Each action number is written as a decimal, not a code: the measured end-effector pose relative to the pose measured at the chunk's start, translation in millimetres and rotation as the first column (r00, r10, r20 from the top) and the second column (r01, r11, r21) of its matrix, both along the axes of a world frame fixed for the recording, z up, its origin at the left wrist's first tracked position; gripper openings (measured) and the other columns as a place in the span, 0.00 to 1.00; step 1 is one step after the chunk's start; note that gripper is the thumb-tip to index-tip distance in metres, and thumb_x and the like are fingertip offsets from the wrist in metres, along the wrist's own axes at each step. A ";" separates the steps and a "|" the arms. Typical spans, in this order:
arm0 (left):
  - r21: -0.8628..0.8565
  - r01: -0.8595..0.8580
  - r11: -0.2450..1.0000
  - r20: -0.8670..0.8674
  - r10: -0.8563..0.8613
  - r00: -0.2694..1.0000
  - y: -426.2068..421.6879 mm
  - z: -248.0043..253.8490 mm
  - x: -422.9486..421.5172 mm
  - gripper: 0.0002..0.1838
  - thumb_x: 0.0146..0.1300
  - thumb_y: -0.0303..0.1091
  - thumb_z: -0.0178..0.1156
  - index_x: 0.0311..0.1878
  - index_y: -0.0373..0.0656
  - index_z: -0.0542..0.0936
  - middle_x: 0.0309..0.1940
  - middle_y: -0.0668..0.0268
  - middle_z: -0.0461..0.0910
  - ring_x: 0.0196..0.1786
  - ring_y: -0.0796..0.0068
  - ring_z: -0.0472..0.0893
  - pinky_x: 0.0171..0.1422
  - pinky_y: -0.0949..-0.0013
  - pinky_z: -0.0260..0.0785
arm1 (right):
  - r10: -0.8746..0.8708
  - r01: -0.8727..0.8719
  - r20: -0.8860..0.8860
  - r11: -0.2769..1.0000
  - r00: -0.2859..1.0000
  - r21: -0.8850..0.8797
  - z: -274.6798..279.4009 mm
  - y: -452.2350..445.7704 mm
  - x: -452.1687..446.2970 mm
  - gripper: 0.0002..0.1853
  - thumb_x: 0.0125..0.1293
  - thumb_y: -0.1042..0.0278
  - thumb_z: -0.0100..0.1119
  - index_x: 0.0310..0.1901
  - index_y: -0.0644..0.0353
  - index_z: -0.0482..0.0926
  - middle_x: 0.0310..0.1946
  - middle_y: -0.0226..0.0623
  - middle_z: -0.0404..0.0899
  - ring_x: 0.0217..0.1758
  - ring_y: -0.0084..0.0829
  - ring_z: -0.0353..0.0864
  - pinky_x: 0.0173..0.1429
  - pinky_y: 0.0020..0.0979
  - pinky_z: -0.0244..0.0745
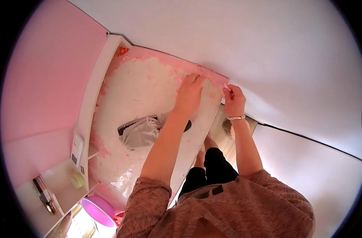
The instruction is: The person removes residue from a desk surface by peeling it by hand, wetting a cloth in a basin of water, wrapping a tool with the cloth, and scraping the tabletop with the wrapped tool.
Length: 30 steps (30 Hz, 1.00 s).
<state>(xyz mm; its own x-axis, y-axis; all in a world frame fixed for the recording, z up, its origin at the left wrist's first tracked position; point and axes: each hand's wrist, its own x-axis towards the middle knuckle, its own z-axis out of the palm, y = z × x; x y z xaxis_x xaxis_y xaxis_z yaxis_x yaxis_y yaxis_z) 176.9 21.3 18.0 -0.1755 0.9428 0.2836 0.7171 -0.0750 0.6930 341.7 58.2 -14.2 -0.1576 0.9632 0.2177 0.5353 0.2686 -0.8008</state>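
A pale tabletop (121, 93) shows bare, ragged patches where a pink film has come off. A strip of pink film (165, 58) still lines its far edge by the wall. My left hand (190, 93) rests on the surface by this strip, fingers curled down; what lies under the fingertips is hidden. At the table's right corner, my right hand (235, 100) pinches a small piece of pink film between thumb and fingers. A bracelet circles the right wrist. Near my left forearm lies a crumpled grey cloth (140, 135) with a dark patterned border.
White wall (268, 47) rises behind the table. On the left stand a pink panel (50, 79) and white shelving (94, 83) holding a green round item (77, 180) and books (45, 194). A purple basin (97, 211) is at lower left. A dark object (187, 126) is partly behind my forearm.
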 end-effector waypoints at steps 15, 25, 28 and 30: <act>0.004 0.093 0.996 -0.141 -0.091 0.986 47.7 -25.9 9.1 0.07 0.52 0.25 0.55 0.35 0.40 0.79 0.36 0.60 0.77 0.45 0.59 0.75 0.49 0.62 0.69 | -0.444 0.015 -0.664 0.837 0.602 -0.546 3.3 -12.3 24.1 0.02 0.64 0.74 0.52 0.36 0.59 0.70 0.22 0.26 0.70 0.20 0.16 0.64 0.26 0.19 0.61; -0.054 -0.250 0.967 0.425 0.249 0.870 49.3 -5.8 -12.3 0.06 0.52 0.19 0.56 0.34 0.38 0.77 0.33 0.60 0.76 0.35 0.65 0.76 0.37 0.67 0.70 | -0.430 -0.041 -0.543 0.756 0.722 -0.653 -9.8 -42.3 71.5 0.06 0.63 0.72 0.53 0.41 0.57 0.69 0.23 0.23 0.66 0.20 0.12 0.62 0.23 0.17 0.58; 0.002 -0.336 0.942 0.409 0.306 0.860 39.5 -2.4 -33.0 0.06 0.57 0.20 0.55 0.37 0.37 0.78 0.34 0.64 0.76 0.33 0.73 0.75 0.35 0.72 0.69 | -0.345 -0.108 -0.464 0.697 0.816 -0.709 1.2 -39.3 69.1 0.09 0.60 0.69 0.56 0.42 0.58 0.72 0.23 0.23 0.66 0.22 0.14 0.65 0.25 0.19 0.62; 0.064 -0.342 0.937 0.329 0.304 0.894 30.5 -2.1 -40.4 0.06 0.59 0.21 0.54 0.39 0.37 0.78 0.34 0.67 0.77 0.32 0.79 0.74 0.35 0.74 0.69 | -0.223 -0.093 -0.398 0.765 0.890 -0.637 -1.9 -38.9 63.0 0.11 0.58 0.68 0.58 0.43 0.59 0.73 0.24 0.26 0.69 0.25 0.19 0.68 0.28 0.21 0.65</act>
<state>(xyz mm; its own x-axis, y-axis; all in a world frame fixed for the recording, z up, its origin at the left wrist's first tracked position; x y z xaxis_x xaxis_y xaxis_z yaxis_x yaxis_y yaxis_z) 136.5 51.8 15.9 -0.5615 0.7823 0.2697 0.4667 0.0303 0.8839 404.7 19.3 -16.1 -0.1330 0.9038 -0.4069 0.0935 -0.3972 -0.9129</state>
